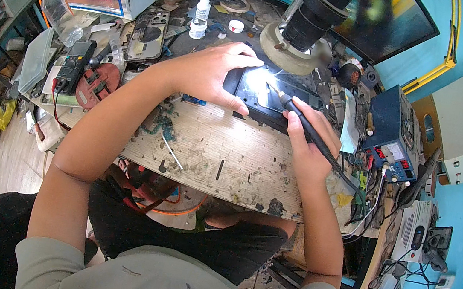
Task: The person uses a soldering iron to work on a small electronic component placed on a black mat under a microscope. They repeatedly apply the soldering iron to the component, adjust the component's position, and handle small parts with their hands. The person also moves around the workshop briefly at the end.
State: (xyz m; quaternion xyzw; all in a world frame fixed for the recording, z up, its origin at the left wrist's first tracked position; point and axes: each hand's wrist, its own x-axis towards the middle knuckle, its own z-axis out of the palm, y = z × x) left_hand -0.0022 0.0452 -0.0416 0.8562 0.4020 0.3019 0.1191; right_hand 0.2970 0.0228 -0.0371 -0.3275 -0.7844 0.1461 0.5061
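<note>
The left hand (209,75), fingers wide, spans a black block (256,111). The right hand (307,151) grips a soldering iron (302,120).

Wooden bench (235,160), front strip: open passage side to side, crossed only by flat scraps and one white stick (172,154). Gap between the hands: open from the front to the black case (266,114). Above the case: microscope (307,26), barring a straight descent. Case, left side: left hand (209,74), forearm. Right side: right hand (313,134), soldering iron (309,129) with cord. Behind left hand: upright white bottle (203,6), jar (197,29). Bench right: blue box (389,124), tangled cables. Left: multimeter (76,67).
</note>
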